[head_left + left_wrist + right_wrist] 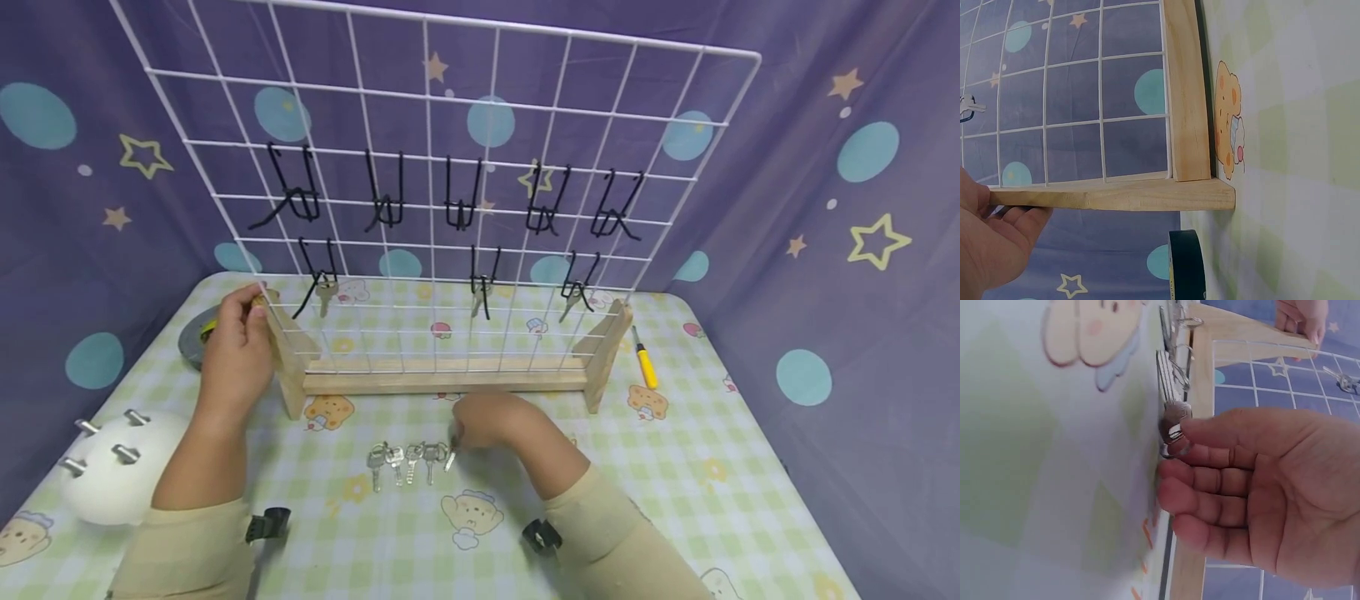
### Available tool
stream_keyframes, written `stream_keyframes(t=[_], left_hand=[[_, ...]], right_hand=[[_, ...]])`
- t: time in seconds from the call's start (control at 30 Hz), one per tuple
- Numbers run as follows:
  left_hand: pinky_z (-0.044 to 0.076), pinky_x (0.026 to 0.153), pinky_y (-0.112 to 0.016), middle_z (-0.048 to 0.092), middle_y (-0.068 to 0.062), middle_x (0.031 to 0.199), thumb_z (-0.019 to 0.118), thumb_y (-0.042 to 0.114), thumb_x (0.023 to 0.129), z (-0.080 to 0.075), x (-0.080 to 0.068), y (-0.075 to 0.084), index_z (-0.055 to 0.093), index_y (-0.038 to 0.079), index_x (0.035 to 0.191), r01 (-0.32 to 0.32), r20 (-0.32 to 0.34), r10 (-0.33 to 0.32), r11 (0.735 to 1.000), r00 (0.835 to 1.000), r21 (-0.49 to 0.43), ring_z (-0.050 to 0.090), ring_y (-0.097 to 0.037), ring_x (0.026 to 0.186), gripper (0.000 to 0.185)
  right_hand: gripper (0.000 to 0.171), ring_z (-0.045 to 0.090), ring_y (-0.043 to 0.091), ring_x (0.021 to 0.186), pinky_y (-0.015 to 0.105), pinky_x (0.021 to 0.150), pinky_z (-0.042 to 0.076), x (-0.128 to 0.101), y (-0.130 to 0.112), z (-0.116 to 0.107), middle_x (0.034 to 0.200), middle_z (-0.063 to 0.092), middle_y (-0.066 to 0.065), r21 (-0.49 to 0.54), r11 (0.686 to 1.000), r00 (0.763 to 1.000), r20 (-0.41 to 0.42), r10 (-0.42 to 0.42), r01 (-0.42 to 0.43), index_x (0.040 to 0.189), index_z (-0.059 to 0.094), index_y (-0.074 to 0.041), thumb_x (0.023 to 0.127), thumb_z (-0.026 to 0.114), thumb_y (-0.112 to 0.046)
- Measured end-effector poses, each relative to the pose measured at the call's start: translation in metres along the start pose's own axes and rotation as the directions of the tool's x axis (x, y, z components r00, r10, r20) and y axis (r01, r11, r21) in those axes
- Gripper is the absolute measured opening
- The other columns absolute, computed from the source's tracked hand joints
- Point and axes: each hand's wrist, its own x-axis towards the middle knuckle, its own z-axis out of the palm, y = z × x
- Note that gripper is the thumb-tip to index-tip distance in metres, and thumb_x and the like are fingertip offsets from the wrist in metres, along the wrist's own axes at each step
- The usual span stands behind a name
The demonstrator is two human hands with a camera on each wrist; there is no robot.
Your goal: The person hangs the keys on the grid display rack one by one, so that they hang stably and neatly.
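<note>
left hand (237, 354) grips wooden upright (291, 379) | right hand (491, 421) pinches key (451, 457) | four keys (413, 454) lie beside it | three keys (326, 292) hang on hooks (577, 287)

Silvery keys (412, 455), white grid (431, 205), black hooks (461, 215), green-checked tablecloth (645, 483)

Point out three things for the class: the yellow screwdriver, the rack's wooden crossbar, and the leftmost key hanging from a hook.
Yellow screwdriver (646, 365): head view, on its handle.
Wooden crossbar (420, 383): head view, on its front face.
Leftmost hanging key (326, 292): head view, on its broad head.
</note>
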Motion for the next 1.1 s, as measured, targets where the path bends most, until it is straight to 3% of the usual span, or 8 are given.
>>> stream_keyframes(t=[0.13,0.4,0.6,0.77,0.9,1.1], left_hand=[[0.034,0.107,-0.052,0.05,-0.019,0.143,0.028,0.029,0.108,0.0,0.001,0.0,0.033,0.015,0.152,-0.001,-0.002,0.001,1.0,1.0,0.0,0.047,-0.036,0.126,0.047],[0.034,0.108,-0.051,0.049,-0.019,0.144,0.028,0.029,0.108,0.0,0.0,0.0,0.033,0.015,0.152,0.003,0.001,-0.003,1.0,1.0,-0.007,0.046,-0.036,0.127,0.047],[0.033,0.109,-0.051,0.048,-0.019,0.145,0.027,0.029,0.108,0.001,0.0,0.0,0.032,0.015,0.152,0.011,0.001,-0.011,1.0,1.0,-0.01,0.045,-0.036,0.127,0.047],[0.034,0.108,-0.051,0.049,-0.019,0.145,0.027,0.03,0.107,0.001,0.001,-0.001,0.032,0.016,0.152,0.015,0.002,-0.015,1.0,1.0,-0.007,0.046,-0.036,0.127,0.047],[0.034,0.108,-0.05,0.049,-0.018,0.145,0.027,0.031,0.107,0.001,0.001,-0.001,0.032,0.017,0.152,0.018,-0.003,-0.018,1.0,1.0,-0.007,0.046,-0.035,0.127,0.047],[0.033,0.11,-0.049,0.05,-0.017,0.144,0.029,0.031,0.107,0.001,0.0,0.001,0.035,0.018,0.151,0.017,-0.019,-0.018,1.0,1.0,-0.011,0.046,-0.033,0.127,0.046]], right_hand=[[0.025,0.049,0.012,0.061,0.027,0.057,0.043,-0.003,0.005,-0.004,0.071,0.054,-0.004,0.027,0.999,0.999,-0.028,-0.023,0.024,0.071,0.056,-0.019,0.095,0.06,-0.025],[0.012,0.058,0.008,0.054,0.026,0.063,0.048,-0.014,0.012,-0.018,0.082,0.06,-0.01,0.173,0.976,0.987,-0.117,-0.115,0.134,0.084,0.059,-0.024,0.096,0.061,-0.024],[0.006,0.062,0.004,0.084,0.026,0.078,0.051,-0.024,0.012,-0.03,0.097,0.068,-0.011,0.215,0.948,0.951,-0.255,-0.176,0.233,0.094,0.063,-0.024,0.098,0.061,-0.028],[0.007,0.062,0.002,0.099,0.026,0.083,0.052,-0.037,0.012,-0.039,0.1,0.068,-0.015,0.34,0.883,0.918,-0.338,-0.206,0.323,0.098,0.064,-0.026,0.099,0.059,-0.031],[0.008,0.061,0.003,0.082,0.027,0.071,0.052,-0.053,0.012,-0.048,0.091,0.068,-0.012,0.403,0.83,0.895,-0.384,-0.228,0.384,0.099,0.062,-0.028,0.1,0.057,-0.035],[0.008,0.058,0.005,0.069,0.027,0.062,0.051,-0.075,0.01,-0.06,0.082,0.065,-0.014,0.365,0.831,0.857,-0.461,-0.231,0.42,0.101,0.062,-0.027,0.1,0.057,-0.033]])
